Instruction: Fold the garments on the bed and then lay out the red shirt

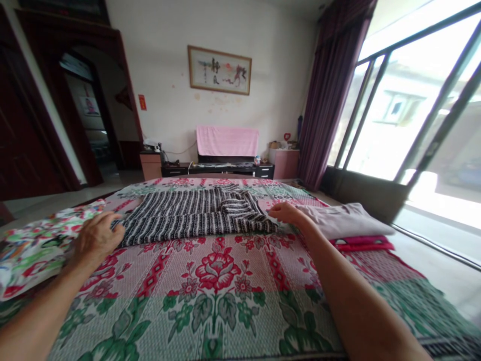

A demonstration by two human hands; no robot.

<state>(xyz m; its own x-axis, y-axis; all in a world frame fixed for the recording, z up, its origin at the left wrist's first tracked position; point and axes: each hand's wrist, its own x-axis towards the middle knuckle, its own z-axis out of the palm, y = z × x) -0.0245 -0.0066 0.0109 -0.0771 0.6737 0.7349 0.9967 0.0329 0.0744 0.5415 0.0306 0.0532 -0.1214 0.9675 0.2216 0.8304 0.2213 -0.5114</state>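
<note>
Striped sweater (191,213) lies crosswise — both hands at ends.

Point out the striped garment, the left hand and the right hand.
striped garment (191,216): head view, middle of the folded body.
left hand (95,239): head view, back of the hand, at the garment's left edge.
right hand (287,213): head view, back of the hand, at the garment's right edge.
</note>
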